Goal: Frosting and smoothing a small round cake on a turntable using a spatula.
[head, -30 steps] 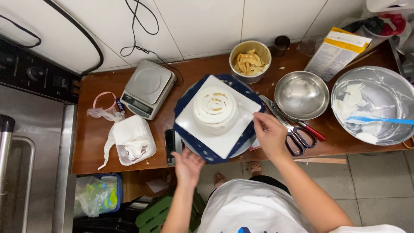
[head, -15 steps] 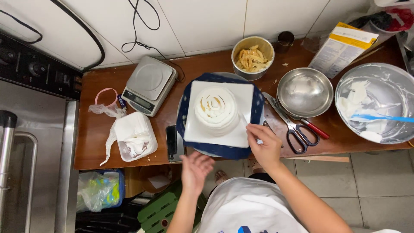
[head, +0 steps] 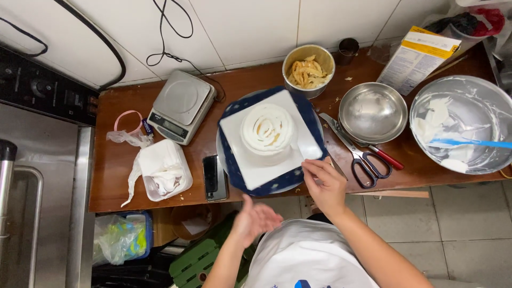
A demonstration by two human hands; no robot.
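Having dropped lower at centre bottom, left hand (head: pixel 255 220) hanging open off the desk (head: pixel 117 176), right hand (head: pixel 326 184) pinching the white board (head: pixel 256 169) under the half-frosted cake (head: pixel 268 130) at frame centre, sides lacking cream.

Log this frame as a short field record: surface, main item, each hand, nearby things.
surface: brown wooden counter against a white tiled wall
main item: small white frosted cake on a white square board, set on a blue board over a round turntable
right hand: fingertips at the white board's near right edge
left hand: open, off the counter's front edge, holding nothing
left of cake: phone, tissue tub, scale
right of cake: scissors, empty steel bowl, cream bowl with blue spatula
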